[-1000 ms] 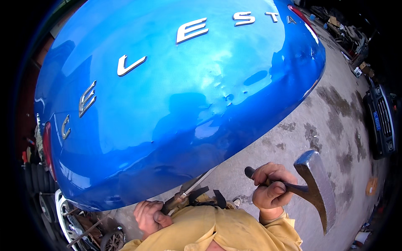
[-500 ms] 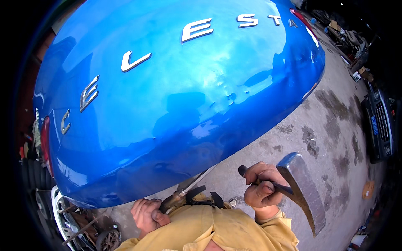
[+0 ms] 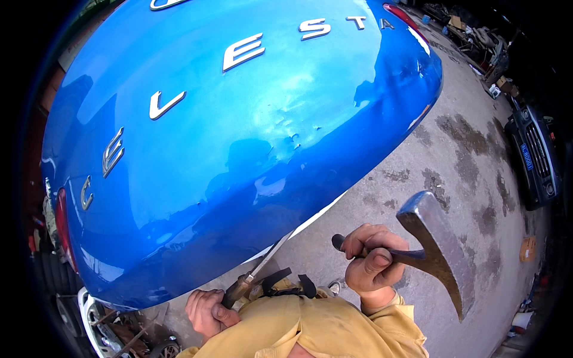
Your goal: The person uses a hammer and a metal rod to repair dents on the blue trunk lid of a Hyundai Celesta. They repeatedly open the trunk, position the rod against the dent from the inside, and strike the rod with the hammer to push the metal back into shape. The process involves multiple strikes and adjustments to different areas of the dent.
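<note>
My left hand (image 3: pixel 210 312) is closed round the handle of a brown-handled tool with a long flat metal shaft (image 3: pixel 270 255). Its shaft slants up to the lower edge of a blue car trunk lid (image 3: pixel 256 197), where the tip is hidden. My right hand (image 3: pixel 376 256) grips a hammer (image 3: pixel 434 238) by its dark handle, off to the right of the lid and apart from it. The hammer's worn steel head has a blunt face at the top and a long curved, tapering end pointing down. Dents and scuffs mark the lid's paint near its lower ridge.
Red tail lights (image 3: pixel 63 230) sit at the lid's sides. A dark vehicle front (image 3: pixel 534 158) stands at the far right on the stained concrete floor (image 3: pixel 471 179). Clutter (image 3: pixel 477 45) is piled at the back right; tires (image 3: pixel 51 280) and car parts lie at the left.
The car has shifted left and slightly down in view. My right hand has raised the hammer a little. The left hand keeps its hold on the tool at the lid's edge.
</note>
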### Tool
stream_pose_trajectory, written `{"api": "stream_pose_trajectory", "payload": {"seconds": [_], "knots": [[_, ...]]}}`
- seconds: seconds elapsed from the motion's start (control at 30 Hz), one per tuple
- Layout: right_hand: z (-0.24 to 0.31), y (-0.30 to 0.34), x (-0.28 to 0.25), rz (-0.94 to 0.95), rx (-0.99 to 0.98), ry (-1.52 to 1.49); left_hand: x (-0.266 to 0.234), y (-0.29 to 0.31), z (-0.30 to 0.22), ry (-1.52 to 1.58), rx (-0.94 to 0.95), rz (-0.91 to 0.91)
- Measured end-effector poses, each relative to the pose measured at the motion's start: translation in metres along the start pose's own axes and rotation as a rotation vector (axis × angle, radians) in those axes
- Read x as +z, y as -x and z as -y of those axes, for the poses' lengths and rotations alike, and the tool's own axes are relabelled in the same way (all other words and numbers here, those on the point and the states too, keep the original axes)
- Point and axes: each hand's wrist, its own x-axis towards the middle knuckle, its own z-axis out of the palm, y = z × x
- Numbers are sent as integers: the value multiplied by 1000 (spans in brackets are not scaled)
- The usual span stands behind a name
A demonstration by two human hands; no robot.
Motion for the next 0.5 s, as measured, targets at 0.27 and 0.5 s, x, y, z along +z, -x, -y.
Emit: {"api": "stream_pose_trajectory", "payload": {"seconds": [0.27,0.5], "knots": [[-18,-6,-11,-240,-23,-27,8,5,1,-21,0,-33],[-23,1,-16,-266,164,89,13,5,7,-35,61,-118]]}}
